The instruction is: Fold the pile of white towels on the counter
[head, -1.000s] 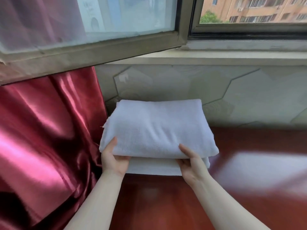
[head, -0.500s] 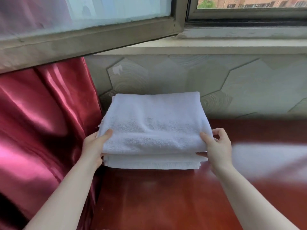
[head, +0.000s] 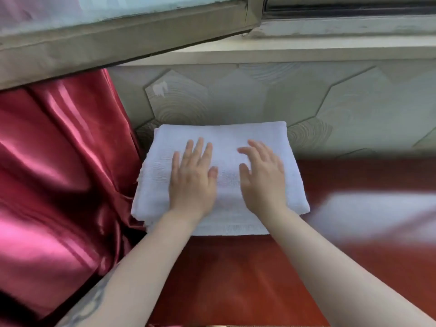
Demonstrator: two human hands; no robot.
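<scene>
soft daylight from the window [head: 141, 5]; glare on the counter [head: 377, 215]; slight motion blur, wide-angle edge bending.

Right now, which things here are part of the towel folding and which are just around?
Part of the job:
stack of folded white towels
left hand, flat on top
right hand, flat on top
red counter

Just around:
red satin curtain
window frame
patterned wall
</scene>
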